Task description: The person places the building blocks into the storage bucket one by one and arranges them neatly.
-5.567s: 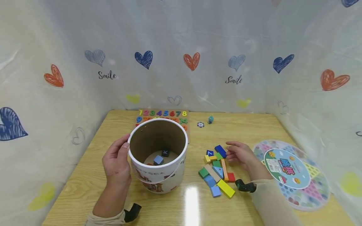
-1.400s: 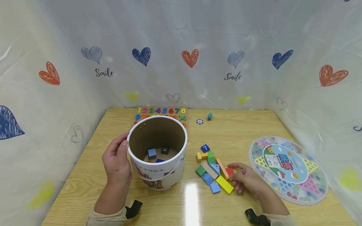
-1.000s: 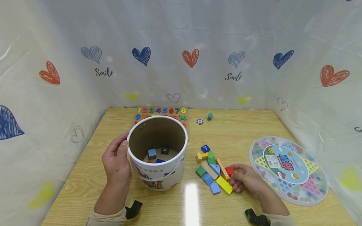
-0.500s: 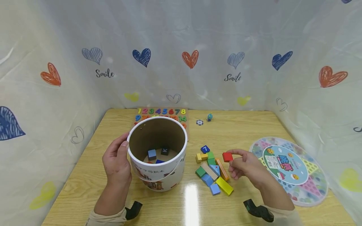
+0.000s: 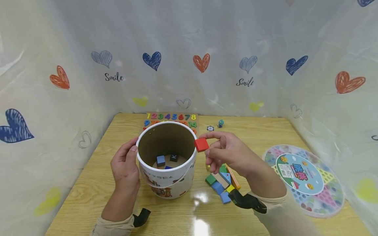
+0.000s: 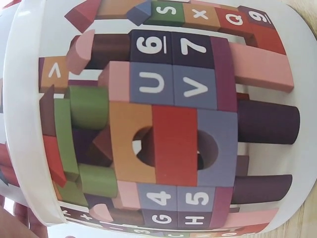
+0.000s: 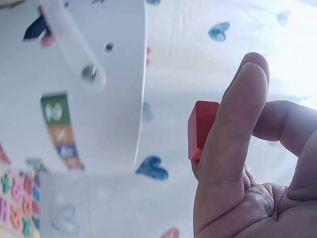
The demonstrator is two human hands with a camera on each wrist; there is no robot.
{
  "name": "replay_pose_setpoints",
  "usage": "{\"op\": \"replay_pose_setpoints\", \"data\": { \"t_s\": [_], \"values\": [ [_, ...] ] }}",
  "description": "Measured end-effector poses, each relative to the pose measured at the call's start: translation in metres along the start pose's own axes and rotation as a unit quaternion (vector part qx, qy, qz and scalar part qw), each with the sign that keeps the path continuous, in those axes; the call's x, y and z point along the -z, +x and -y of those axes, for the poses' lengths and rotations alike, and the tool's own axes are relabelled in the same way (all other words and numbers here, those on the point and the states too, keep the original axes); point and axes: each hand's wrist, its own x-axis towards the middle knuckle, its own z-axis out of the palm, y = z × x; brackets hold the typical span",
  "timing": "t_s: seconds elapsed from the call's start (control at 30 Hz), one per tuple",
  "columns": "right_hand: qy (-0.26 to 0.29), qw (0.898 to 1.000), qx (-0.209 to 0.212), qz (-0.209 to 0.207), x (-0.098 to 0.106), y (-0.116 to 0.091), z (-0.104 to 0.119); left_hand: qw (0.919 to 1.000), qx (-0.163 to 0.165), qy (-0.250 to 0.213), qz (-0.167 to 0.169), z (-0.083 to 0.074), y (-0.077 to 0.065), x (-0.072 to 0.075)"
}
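Left forearm: rises from the bottom edge of the head view, your left hand [image 5: 125,165] upright at the left side of the bucket [image 5: 187,186]. Thumb lies against the near side of the white rim, fingers reach round behind it; you have hold of the bucket there. Bucket stands upright on the table [image 5: 91,186], mouth facing up.

Right forearm: comes in from lower right, slanting up and left over the loose blocks [image 5: 220,181], partly hiding them. Your right hand [image 5: 233,152] is raised, palm turned inward. Index finger extended, thumb opposite: a narrow pinch on the red block [image 5: 201,145], the remaining fingers bent below it.

Red block: off the table, at the bucket's right rim in the head view. Right wrist view shows a gap between block and bucket wall.

Inside the bucket, on its floor: a light-blue-topped block [image 5: 160,160], a black block marked K [image 5: 174,158] beside it. Round board [image 5: 299,173] lies well apart, right of your right hand.
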Motion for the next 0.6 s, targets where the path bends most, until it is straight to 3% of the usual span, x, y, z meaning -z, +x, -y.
{"op": "replay_pose_setpoints", "data": {
  "t_s": [0.3, 0.47, 0.6],
  "values": [
    [0.014, 1.000, -0.017, 0.014, -0.022, 0.030, -0.013, 0.9998, 0.006, -0.018, 0.003, 0.005, -0.001, 0.000],
    [0.021, 1.000, 0.010, 0.006, -0.010, 0.026, -0.017, 0.9999, 0.009, -0.011, 0.001, 0.006, 0.000, 0.000],
    [0.022, 0.999, 0.025, -0.031, 0.010, 0.016, -0.020, 0.9999, 0.009, -0.010, -0.007, 0.004, 0.001, 0.000]
  ]
}}
